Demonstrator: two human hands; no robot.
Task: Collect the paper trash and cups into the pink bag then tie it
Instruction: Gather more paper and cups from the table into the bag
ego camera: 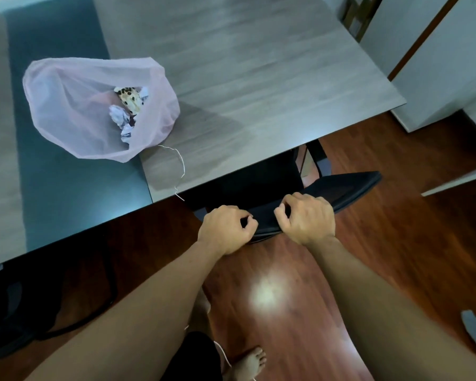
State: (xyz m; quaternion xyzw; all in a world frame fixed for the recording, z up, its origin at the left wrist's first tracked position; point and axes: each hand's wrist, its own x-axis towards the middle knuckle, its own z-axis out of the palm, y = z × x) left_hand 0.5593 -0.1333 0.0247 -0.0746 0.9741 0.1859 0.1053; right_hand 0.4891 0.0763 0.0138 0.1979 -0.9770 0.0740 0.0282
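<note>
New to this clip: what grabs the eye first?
The pink bag stands open on the table, left side, with crumpled paper and a spotted cup inside and a white string trailing to the edge. Lower centre, left hand and right hand curl at a dark chair; grip unclear.

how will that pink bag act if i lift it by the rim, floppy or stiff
Probably floppy: the pink bag is thin, see-through and slumped on the table. Likely light, since it seems to hold only crumpled paper and a spotted cup. Its mouth is open, so tilting it may spill them.
</note>
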